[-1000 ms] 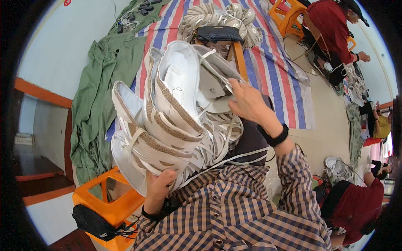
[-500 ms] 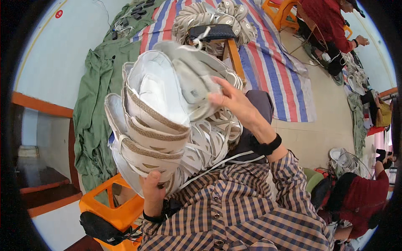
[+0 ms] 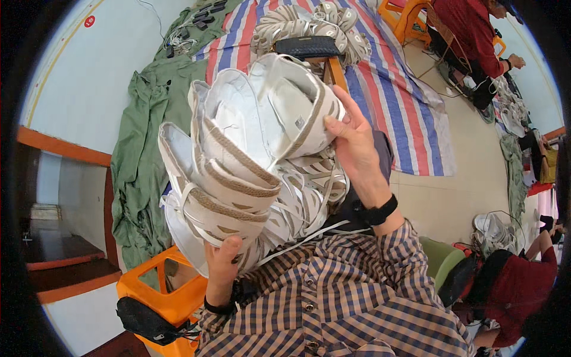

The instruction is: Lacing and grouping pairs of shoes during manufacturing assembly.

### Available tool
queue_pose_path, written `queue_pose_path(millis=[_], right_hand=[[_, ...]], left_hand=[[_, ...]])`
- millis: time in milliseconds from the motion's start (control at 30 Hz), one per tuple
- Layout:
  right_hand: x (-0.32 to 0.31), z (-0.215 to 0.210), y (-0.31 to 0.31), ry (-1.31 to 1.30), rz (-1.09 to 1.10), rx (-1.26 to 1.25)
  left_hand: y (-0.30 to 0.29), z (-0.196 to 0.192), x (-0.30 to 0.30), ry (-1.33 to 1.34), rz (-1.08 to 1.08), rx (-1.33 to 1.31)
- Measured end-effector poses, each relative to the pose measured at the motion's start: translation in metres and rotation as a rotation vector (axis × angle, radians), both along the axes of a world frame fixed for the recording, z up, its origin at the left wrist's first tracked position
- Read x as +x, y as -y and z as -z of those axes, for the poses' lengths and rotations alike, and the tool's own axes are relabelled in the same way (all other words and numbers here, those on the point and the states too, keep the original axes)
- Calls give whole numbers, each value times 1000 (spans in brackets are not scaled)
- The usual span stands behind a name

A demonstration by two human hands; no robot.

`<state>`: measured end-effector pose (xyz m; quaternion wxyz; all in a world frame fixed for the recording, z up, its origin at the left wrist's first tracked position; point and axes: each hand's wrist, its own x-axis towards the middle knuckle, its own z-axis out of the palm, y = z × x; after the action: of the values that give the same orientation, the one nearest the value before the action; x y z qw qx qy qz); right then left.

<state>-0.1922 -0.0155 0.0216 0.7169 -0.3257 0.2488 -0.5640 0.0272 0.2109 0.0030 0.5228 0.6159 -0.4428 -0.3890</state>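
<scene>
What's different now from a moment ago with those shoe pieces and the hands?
The rightmost pale shoe upper, blurred half a second ago, has been turned so that its brown-edged outer side now faces right. The right hand, earlier at its edge with knuckles up, has shifted slightly right and grips that outer side. The left hand still holds the near end of the stacked uppers; the dark purse stayed put.
</scene>
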Motion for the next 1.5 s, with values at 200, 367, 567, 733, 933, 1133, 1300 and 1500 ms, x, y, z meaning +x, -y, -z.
queue_pose_path(millis=[200,367,567,733,933,1133,1300,1500], right_hand=[[13,-13,-10,-35,27,-130],[28,-14,-31,-40,-171,-145],[27,16,-23,141,-164,110],[14,31,-20,111,-110,123],[37,39,-24,100,-147,112],[27,21,-20,87,-209,152],[29,13,-15,4,-174,140],[32,18,-25,-96,-122,21]], left_hand=[[23,-53,-32,-91,76,158],[45,-58,-46,271,320,376],[51,-52,-41,161,323,205],[73,-78,-48,442,590,676],[66,-51,-30,965,644,-58],[106,-76,-32,434,598,887],[118,-36,-12,425,472,712],[102,1,2,81,219,419]])
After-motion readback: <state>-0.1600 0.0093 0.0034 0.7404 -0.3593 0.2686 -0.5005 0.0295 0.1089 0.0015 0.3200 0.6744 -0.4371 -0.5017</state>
